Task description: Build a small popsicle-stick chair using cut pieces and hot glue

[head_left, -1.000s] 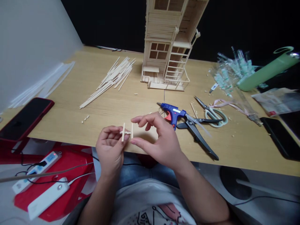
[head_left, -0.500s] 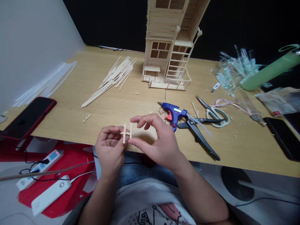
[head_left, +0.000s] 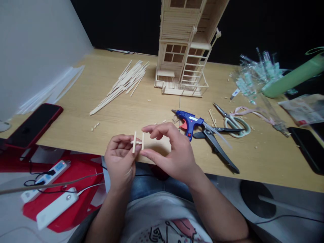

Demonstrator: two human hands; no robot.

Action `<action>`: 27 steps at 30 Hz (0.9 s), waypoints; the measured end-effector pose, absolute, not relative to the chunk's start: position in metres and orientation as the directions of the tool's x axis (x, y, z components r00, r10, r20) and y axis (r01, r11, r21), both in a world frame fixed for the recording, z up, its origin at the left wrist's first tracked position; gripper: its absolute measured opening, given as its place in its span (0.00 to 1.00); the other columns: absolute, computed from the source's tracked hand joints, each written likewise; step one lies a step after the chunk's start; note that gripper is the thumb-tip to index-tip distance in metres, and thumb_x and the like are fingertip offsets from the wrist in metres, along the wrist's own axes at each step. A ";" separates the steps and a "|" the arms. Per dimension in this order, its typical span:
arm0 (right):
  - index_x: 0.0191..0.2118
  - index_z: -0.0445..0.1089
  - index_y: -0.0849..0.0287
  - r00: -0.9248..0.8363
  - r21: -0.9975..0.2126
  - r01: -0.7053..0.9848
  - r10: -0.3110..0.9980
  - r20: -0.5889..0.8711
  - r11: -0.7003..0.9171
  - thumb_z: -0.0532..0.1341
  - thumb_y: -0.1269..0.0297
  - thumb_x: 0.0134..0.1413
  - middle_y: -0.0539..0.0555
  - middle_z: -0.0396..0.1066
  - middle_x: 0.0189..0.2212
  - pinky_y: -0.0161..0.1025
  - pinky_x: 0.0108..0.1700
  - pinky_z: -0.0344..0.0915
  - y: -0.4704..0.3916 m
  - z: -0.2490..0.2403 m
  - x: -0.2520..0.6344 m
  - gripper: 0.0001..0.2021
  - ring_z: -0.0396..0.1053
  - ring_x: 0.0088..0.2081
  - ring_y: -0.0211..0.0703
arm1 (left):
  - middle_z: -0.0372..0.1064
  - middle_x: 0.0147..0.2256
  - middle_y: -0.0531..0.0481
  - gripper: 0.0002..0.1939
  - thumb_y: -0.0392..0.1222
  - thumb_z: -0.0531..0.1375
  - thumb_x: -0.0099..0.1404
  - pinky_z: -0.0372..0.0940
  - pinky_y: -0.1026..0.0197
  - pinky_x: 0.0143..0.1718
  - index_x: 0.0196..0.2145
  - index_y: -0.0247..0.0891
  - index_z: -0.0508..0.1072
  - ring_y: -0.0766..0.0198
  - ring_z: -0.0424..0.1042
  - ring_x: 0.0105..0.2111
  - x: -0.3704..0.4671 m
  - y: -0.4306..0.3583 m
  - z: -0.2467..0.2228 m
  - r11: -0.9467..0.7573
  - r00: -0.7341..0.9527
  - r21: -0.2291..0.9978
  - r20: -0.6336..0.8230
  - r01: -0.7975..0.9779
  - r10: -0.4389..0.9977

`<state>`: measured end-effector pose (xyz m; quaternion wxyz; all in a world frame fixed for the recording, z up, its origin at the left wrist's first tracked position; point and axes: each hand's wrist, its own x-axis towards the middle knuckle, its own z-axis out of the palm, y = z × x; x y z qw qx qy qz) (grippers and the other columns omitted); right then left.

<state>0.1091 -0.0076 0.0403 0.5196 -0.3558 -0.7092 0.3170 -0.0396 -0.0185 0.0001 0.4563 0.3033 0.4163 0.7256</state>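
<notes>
On my feed I count two bare hands, holding two short sticks between them. My left hand has its thumb and fingers closed on the first stick, which stands nearly upright with one knobbly crosspiece at its middle. My right hand spreads thumb and forefinger wide, gripping the second stick by its two ends, just to the 3 o'clock side of the first; whether the crosspiece touches it I cannot tell. Taking the sticks as my dial's centre, one loose stick pile, too jumbled to count, lies at 11 o'clock, and one stick-built house stands at 1. One blue glue gun sits between 2 and 3; one cutter and one pair of scissors lie near 3. I count two phones: one red-cased phone around 9, one black phone at 3.
</notes>
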 end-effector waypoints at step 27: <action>0.42 0.64 0.51 -0.158 -0.857 0.115 0.861 0.484 0.503 0.75 0.69 0.50 0.51 0.75 0.45 0.46 0.52 0.69 -0.008 0.035 0.110 0.20 0.75 0.51 0.47 | 0.77 0.30 0.55 0.22 0.36 0.80 0.41 0.71 0.74 0.32 0.32 0.38 0.75 0.72 0.77 0.28 -0.035 -0.019 -0.003 -0.219 -0.405 0.863 0.018 -0.456 0.914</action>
